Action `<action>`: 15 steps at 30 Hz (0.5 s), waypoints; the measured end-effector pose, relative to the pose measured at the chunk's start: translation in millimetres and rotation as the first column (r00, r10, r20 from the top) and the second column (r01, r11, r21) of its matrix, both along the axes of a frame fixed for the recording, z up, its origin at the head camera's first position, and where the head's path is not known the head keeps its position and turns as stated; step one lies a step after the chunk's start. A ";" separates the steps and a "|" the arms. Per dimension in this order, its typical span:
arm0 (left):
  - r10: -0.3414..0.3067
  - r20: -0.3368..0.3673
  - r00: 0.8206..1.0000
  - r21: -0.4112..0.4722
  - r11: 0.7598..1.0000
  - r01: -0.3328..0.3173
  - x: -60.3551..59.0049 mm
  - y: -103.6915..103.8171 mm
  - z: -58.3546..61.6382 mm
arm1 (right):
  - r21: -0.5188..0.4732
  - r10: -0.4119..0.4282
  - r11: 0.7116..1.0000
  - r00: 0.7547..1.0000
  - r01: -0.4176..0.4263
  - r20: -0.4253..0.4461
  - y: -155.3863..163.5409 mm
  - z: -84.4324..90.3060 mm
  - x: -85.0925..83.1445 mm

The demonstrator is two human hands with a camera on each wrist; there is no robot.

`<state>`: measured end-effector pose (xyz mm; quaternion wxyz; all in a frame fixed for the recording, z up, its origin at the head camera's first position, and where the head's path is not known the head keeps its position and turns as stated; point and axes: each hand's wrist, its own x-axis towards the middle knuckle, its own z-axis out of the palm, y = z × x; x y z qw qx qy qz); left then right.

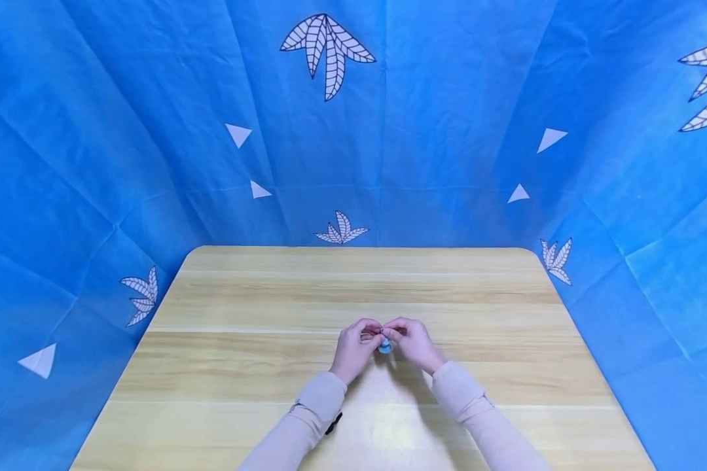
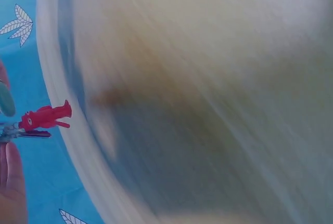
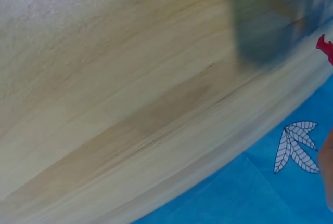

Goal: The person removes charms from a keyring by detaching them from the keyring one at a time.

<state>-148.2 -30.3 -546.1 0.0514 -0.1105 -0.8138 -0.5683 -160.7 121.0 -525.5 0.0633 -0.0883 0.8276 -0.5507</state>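
Trinket (image 1: 385, 347): pinched between both hands over the table, mostly covered by fingertips, just a blue end peeking out below, too small to read in detail
Left hand (image 1: 355, 347): in tight, thumb and forefinger gripping trinket from the left
Right hand (image 1: 412, 341): matching from the right, thumb and forefinger pinching, fingertips almost meeting; sliced to a sliver in the right wrist view
Red figure (image 2: 47, 116): jutting out beside the fingers, plastic-looking, pale eye-like spot near one end; clipped by the edge in the right wrist view; joined to trinket or not, cannot tell
Metal bits (image 2: 9, 129): silvery, bunched against red figure, running off the left edge
Dark strip (image 2: 35, 134): thin and straight, alongside red figure
Teal oval (image 2: 6, 99): smooth, cut off, hard to identify
Black strap (image 1: 333, 424): largely hidden under the pale left sleeve (image 1: 318, 405)
Table (image 1: 224, 386): pale wood grain, rounded far corners, bluish blur across both wrist views
Cloth (image 1: 448, 98): blue, creased, printed with white leaves and triangles
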 end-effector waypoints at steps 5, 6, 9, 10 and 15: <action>-0.008 -0.041 0.999 -0.028 1.000 0.007 0.2 1.4 -2.9 | 0.043 -0.033 0.999 0.999 0.033 0.006 1.0 -0.6 0.2; -0.005 -0.055 0.998 -0.040 0.999 0.003 0.1 1.4 -3.5 | 0.052 -0.035 0.998 0.999 0.035 0.004 1.2 -0.8 0.1; 0.003 -0.100 0.995 -0.078 0.997 -0.011 -0.4 1.1 -4.8 | 0.079 -0.036 0.996 0.999 0.037 -0.017 1.6 -0.9 0.3; 0.005 -0.116 0.993 -0.095 0.995 -0.016 -0.5 1.1 -5.0 | 0.090 -0.038 0.995 0.999 0.040 -0.026 1.6 -1.1 0.4; 0.029 -0.231 0.972 -0.201 0.977 -0.077 -0.3 1.2 -4.6 | 0.206 -0.034 0.977 0.990 0.062 -0.136 1.5 -3.5 1.1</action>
